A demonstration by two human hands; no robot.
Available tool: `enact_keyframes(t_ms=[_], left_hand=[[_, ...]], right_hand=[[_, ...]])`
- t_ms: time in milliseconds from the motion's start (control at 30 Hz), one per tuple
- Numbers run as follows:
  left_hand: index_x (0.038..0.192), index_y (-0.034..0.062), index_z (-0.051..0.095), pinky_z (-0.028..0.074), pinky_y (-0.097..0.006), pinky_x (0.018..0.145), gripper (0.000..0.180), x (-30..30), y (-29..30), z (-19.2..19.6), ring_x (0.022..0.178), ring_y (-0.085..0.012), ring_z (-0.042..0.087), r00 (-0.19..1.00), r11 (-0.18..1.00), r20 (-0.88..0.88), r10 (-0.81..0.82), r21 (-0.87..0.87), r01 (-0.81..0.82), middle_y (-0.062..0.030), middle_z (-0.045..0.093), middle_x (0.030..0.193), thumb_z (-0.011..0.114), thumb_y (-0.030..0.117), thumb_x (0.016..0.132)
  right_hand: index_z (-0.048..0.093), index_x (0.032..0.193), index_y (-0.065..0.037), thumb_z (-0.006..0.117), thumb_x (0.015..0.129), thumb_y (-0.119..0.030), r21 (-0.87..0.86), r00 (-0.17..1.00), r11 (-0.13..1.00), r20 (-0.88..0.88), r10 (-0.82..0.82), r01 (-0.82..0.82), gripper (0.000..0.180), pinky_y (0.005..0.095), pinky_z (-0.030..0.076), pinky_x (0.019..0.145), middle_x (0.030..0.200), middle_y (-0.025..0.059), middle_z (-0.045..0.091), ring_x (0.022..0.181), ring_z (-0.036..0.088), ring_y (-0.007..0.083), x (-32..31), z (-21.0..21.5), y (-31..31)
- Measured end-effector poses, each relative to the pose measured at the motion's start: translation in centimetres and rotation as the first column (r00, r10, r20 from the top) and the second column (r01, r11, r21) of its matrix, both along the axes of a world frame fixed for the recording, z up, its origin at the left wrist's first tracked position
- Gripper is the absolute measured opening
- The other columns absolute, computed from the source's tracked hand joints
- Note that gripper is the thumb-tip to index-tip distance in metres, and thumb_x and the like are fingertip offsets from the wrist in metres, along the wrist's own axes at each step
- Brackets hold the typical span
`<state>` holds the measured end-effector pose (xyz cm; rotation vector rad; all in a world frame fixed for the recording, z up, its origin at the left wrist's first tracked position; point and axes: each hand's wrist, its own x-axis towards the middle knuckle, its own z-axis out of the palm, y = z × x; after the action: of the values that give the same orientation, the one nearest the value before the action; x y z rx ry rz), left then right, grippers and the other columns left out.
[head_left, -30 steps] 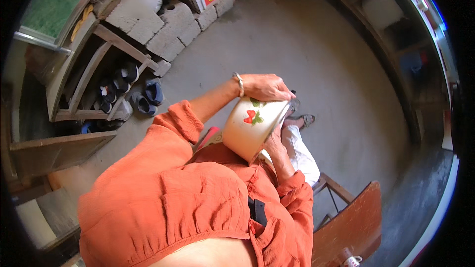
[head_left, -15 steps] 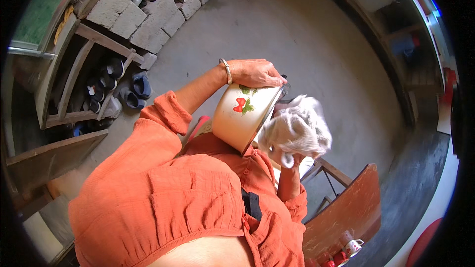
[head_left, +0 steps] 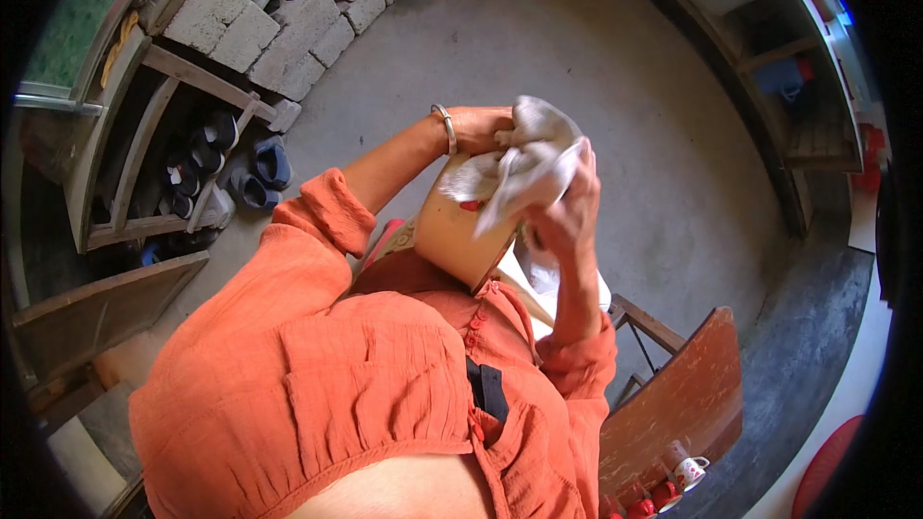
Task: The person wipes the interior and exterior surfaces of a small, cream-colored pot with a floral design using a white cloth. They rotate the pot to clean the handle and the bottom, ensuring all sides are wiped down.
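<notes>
Bowl (head_left: 460, 235), cream-coloured and deep, sits tipped on its side in front of my chest, its mouth turned away toward the floor and its base toward my shirt. My left hand (head_left: 481, 128) has its grip closed over the far rim, the bangle on that wrist just behind it, and this hand carries the bowl's weight. My right hand (head_left: 565, 216) has its grip bunched around a pale grey cloth (head_left: 524, 159), which drapes over the upper wall of the bowl just beside the left-hand grip and touches it there. I judge the bowl to be stiff and smooth-sided, probably enamel or glazed, so it could slip from a one-handed hold at the rim; the rim gives the fingers an edge to hook, and a second hold under the base, opposite the present grip, would steady it. It looks moderately light but would chip or dent if dropped onto the concrete floor (head_left: 577, 48) below. The cloth is soft and limp, safe to gather anywhere. A brown wooden chair (head_left: 678, 404) stands beyond my right elbow.
</notes>
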<state>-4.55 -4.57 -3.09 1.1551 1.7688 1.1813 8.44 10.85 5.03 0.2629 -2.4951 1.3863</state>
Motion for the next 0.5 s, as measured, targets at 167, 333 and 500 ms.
enact_keyframes(t_ms=[167,333,500], left_hand=[[0.120,0.0047,0.058,0.043,-0.031,0.098,0.035,0.2,-0.9,0.1,0.111,-0.0172,0.054,0.981,0.994,0.193,0.032,0.095,-0.051,-0.0107,0.059,0.123,0.059,0.021,0.089],[0.128,0.0080,0.058,0.047,-0.024,0.074,0.044,0.0,0.5,3.4,0.085,-0.0058,0.054,0.967,0.980,0.251,0.054,-0.200,-0.003,-0.0008,0.067,0.100,0.047,0.039,0.099],[0.119,0.0053,0.064,0.047,-0.025,0.068,0.046,0.1,0.7,2.5,0.077,-0.0060,0.052,0.953,0.985,0.284,0.102,-0.165,-0.056,0.0016,0.065,0.090,0.042,0.041,0.100]], right_hand=[[0.066,0.091,-0.001,0.068,0.070,-0.010,0.098,0.990,0.995,-0.137,0.015,-0.001,0.023,0.0368,0.046,0.081,0.089,0.0112,0.067,0.087,0.060,0.0264,-0.7,0.5,-0.7],[0.070,0.086,-0.012,0.073,0.065,-0.028,0.326,0.960,0.945,-0.269,0.078,0.015,0.027,0.0465,0.035,0.097,0.115,0.0066,0.059,0.110,0.053,0.0288,6.2,1.1,-5.8],[0.062,0.074,-0.011,0.067,0.064,-0.018,0.301,0.971,0.952,-0.203,0.128,-0.062,0.013,0.0446,0.036,0.092,0.112,0.0072,0.058,0.110,0.052,0.0285,5.4,1.2,-4.2]])
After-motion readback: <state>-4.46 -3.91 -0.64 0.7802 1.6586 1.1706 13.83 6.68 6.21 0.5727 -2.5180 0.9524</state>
